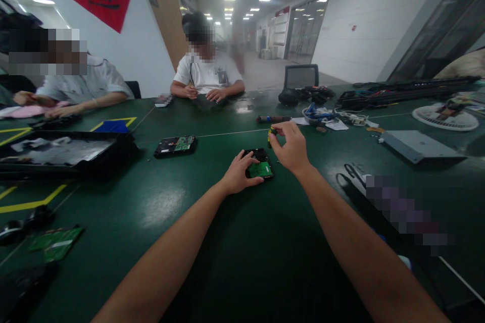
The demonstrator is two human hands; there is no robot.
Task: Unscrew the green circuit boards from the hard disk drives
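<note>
A hard drive (259, 168) with a green circuit board lies on the dark green table. My left hand (242, 174) holds it from the left, thumb along the near edge and fingers over the board, covering part of it. In my right hand (291, 145), a small yellow and black screwdriver (270, 137) is pinched upright between thumb and fingers. It stands by the drive's far right corner; whether its tip touches the drive I cannot tell. A second hard drive (175, 146) rests farther left, its board facing up.
To the left is a large black tray-like housing (76, 164), with loose green circuit boards (60, 243) nearer me. A dark pen-shaped tool (273, 119) lies beyond my right hand. A grey metal box (422, 146) sits right. Two people (208, 73) sit across the table.
</note>
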